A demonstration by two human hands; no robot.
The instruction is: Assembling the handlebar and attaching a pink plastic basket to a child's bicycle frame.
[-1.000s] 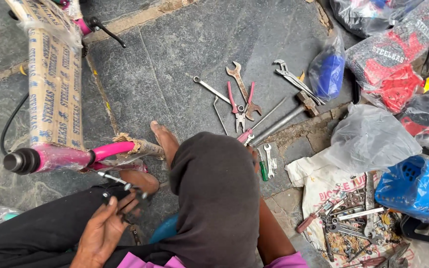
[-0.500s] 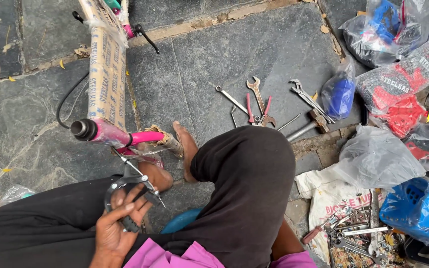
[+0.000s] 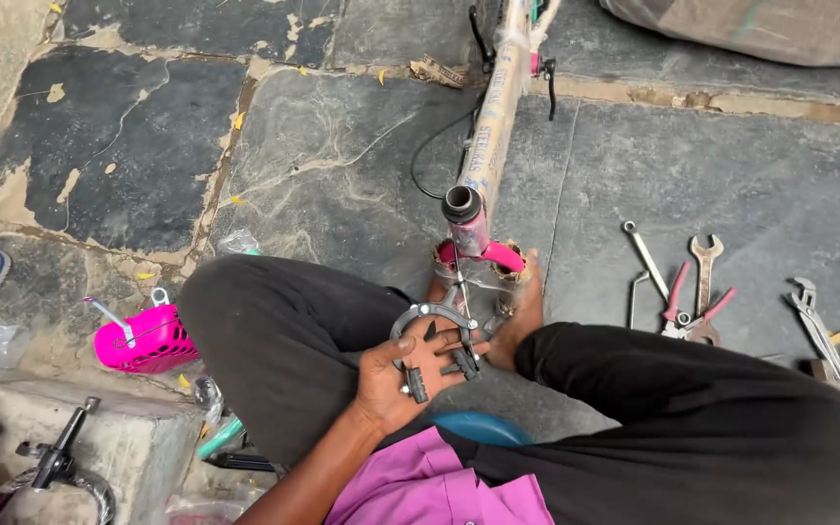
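1. The person's left hand is curled around a grey metal bicycle brake caliper, fingers closed on its arms; the right hand is out of view.
2. Held over the lap between the knees, the caliper's arch points away toward the frame, its black pads toward the body, long axis roughly along the hand.
3. The pink paper-wrapped bicycle frame lies beyond, braced by a bare foot; the spanners and pliers lie to the right.

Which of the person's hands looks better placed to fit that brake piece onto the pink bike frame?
Probably the left hand: it already grips the brake caliper, just below the pink frame. The right hand is not in view.
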